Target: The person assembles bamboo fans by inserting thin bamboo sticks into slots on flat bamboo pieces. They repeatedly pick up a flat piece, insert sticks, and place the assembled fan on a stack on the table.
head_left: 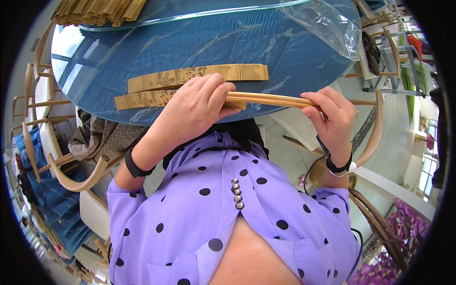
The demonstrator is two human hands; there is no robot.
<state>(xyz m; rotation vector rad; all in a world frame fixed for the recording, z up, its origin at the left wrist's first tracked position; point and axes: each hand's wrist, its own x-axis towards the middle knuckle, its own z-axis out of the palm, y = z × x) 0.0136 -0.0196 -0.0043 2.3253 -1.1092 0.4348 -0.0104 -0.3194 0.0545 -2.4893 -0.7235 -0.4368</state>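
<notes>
Pale wooden chopsticks (pixel 270 99) stretch level between my hands, above the table's near edge. My left hand (pixel 197 102) is closed round their left end, its fingers curled. Thumb and fingers of my right hand (pixel 332 111) pinch the other end. A brown paper chopstick sleeve (pixel 142 99) with dark print runs beneath my left hand; its far end shows under the chopsticks. Whether the chopsticks' hidden end is inside that sleeve, I cannot tell. Just beyond lies a second, similar paper sleeve (pixel 190 77), flat on the table.
Brown paper sleeves are piled (pixel 99 10) at the far left of the blue table (pixel 228 45). A curved glass edge (pixel 190 15) crosses its far side. Clear plastic wrapping (pixel 332 28) lies far right. Wooden chairs stand around, one with a patterned cloth item (pixel 107 137) on it.
</notes>
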